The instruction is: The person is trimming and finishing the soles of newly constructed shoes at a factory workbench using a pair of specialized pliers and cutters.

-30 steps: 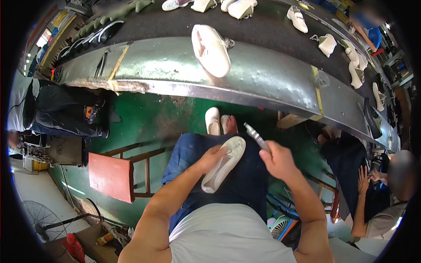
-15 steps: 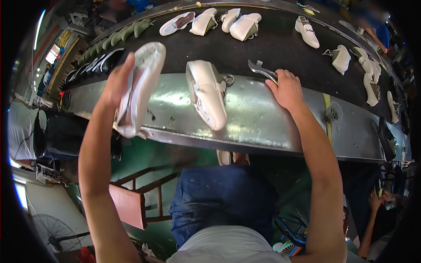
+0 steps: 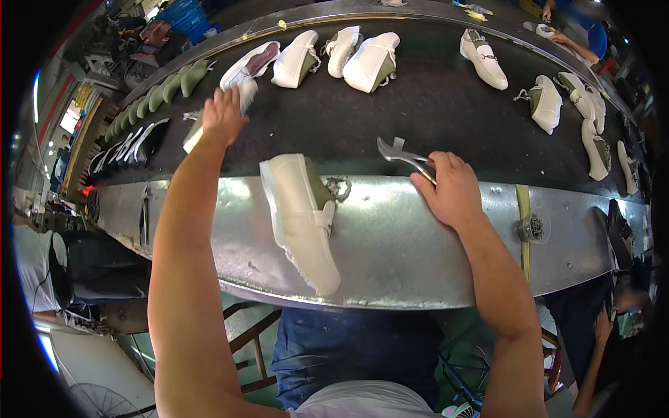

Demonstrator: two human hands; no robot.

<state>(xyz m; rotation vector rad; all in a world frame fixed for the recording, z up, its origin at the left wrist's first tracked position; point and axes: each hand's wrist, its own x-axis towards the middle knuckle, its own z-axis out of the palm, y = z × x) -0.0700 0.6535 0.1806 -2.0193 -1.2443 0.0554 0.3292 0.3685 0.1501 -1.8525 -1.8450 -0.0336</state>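
My left hand [image 3: 224, 117] reaches over the dark belt, its fingers over a cream shoe upper [image 3: 193, 136] with some green at its heel end. The hand covers the shoe's middle, so the grip shows only in part. In my right hand [image 3: 453, 189], closed round the handles, is a pair of metal lasting pincers [image 3: 398, 153], jaws pointing left. Between my arms another cream shoe upper [image 3: 301, 219] on a green last lies on the metal ledge [image 3: 390, 251], toe toward me, a small chain at its heel.
Several cream shoes [image 3: 369, 63] lie along the far side of the dark belt [image 3: 313, 125], more at the right. Green lasts [image 3: 167, 87] and black shoes [image 3: 132, 150] line the left. A clear cup of small metal pieces [image 3: 535, 227] stands on the ledge. Another person [image 3: 592, 35] works at far right.
My left hand has carried its shoe away from me onto the belt at the left. My view has shifted, and the ledge appears lower. The pincers stay in my right hand.
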